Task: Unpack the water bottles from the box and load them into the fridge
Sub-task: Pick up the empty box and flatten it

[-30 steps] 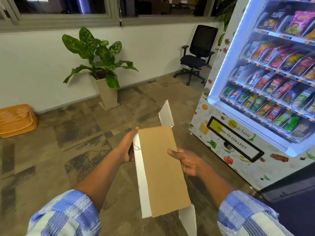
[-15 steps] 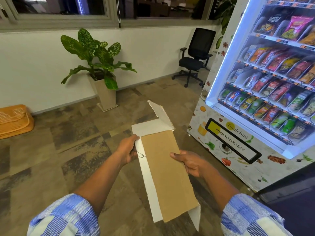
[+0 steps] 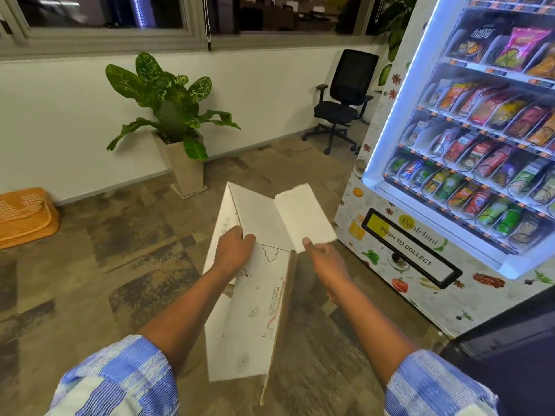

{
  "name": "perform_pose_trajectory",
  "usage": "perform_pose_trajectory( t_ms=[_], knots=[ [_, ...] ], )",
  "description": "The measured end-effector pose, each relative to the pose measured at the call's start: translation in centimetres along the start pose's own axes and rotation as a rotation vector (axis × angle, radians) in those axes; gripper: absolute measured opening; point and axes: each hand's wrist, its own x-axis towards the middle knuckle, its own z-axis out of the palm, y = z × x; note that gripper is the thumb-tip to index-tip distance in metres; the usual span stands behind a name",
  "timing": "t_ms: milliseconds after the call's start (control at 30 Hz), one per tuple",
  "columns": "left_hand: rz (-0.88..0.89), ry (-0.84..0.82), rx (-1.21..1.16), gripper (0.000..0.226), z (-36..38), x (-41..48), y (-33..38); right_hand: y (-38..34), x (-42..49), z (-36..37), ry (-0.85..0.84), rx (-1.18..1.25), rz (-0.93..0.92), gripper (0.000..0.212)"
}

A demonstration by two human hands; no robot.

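Note:
A flattened cardboard box (image 3: 258, 319), white on its printed face with a brown edge, hangs in front of me above the floor, its flaps spread open at the top. My left hand (image 3: 232, 250) grips its upper left part, fingers over the white face. Just right of the box is my right hand (image 3: 322, 259), whose fingertips pinch the lower corner of the right flap (image 3: 303, 216). No water bottles and no fridge are in view.
A lit vending machine (image 3: 450, 223) full of snacks stands close on the right. A potted plant (image 3: 177, 127) stands by the white wall ahead, a black office chair (image 3: 342, 103) farther right, and an orange basket (image 3: 24, 214) lies at the far left on the floor.
The box has turned from its brown side to its white printed side and its top flaps have swung open. My right hand moved from the box's side up to the right flap.

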Motion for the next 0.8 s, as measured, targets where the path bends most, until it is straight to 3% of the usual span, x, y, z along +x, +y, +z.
perform_pose_trajectory(
  t_ms=[67,167,300,367,433,567,700,800],
  knots=[
    [0.070,0.011,0.123,0.022,-0.2,0.0,0.4,-1.0,-0.3,0.2,0.089,0.006,-0.114,0.047],
    [0.170,0.029,0.237,0.013,0.0,-0.1,0.8,-2.4,-0.8,1.1,0.073,0.056,-0.193,0.038],
    [0.363,0.022,0.391,0.010,0.5,-1.2,1.2,-3.4,-0.9,2.6,-0.228,0.299,0.135,0.066],
    [0.474,-0.013,0.450,0.025,0.9,-2.2,1.4,-3.6,-0.9,3.3,-0.336,0.436,0.263,0.077],
    [0.565,-0.084,0.488,0.040,1.6,-3.5,1.4,-3.6,-0.7,3.8,-0.371,0.538,0.272,0.072],
    [0.803,-0.111,0.714,0.027,3.1,-4.8,0.3,-3.2,0.2,4.2,-0.286,0.688,0.287,0.053],
    [0.889,-0.154,0.817,0.018,3.0,-5.5,-0.6,-2.1,0.6,4.3,-0.143,0.732,0.366,0.039],
    [0.954,-0.136,0.828,0.020,2.5,-5.8,-0.4,-1.3,0.4,4.8,-0.090,0.704,0.361,0.041]
  ],
)
